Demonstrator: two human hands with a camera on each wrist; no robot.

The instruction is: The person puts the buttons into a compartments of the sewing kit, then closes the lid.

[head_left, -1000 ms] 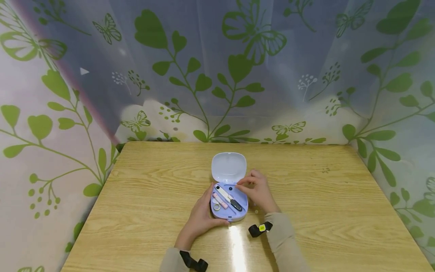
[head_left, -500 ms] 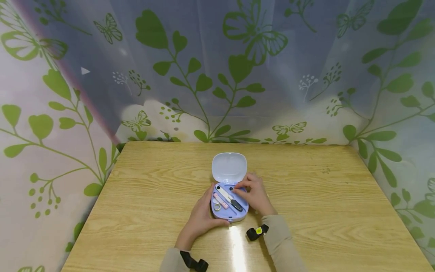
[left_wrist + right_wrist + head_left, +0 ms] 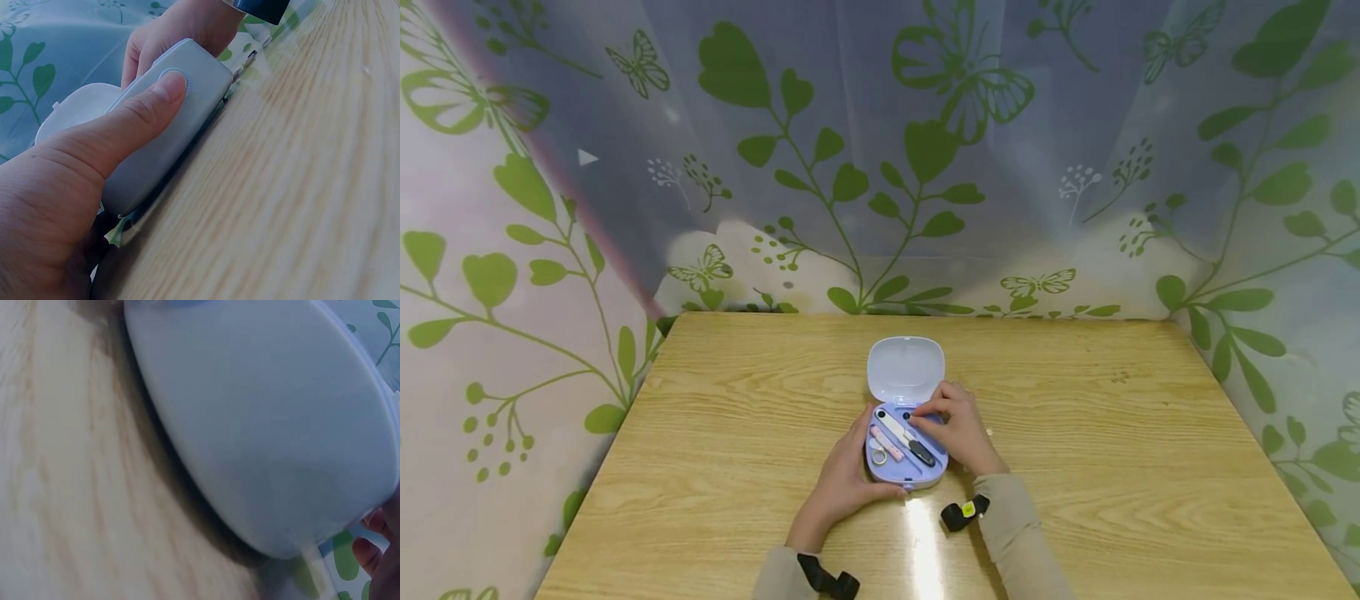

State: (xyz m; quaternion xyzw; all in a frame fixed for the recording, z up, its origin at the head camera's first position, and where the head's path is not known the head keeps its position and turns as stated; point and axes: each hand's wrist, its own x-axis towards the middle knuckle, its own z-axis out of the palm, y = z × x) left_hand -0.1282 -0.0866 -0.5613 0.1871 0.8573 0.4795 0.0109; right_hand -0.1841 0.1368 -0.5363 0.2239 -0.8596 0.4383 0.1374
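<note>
A lavender plastic case (image 3: 931, 482) lies open on the table, its pale lid (image 3: 906, 367) tipped back. My left hand (image 3: 841, 477) grips its left side, with the thumb (image 3: 144, 109) pressed on the round front catch. Inside lie a white tool with a black handle (image 3: 921, 452), a pink strip-like piece (image 3: 891, 446) and a small ring (image 3: 878, 463). My right hand (image 3: 958, 425) reaches over the right side, thumb and fingertips together right beside a small black round piece (image 3: 906, 416). I cannot tell whether the fingertips hold anything.
The case stands mid-way on a wood-grain table (image 3: 737, 400). A small pale bit (image 3: 988, 432) lies right of my right hand. A curtain with green leaves and butterflies (image 3: 850, 183) hangs behind the table's back edge.
My right hand has moved slightly left and down from the case's upper right edge to the small black piece. My left hand and the case have stayed in place.
</note>
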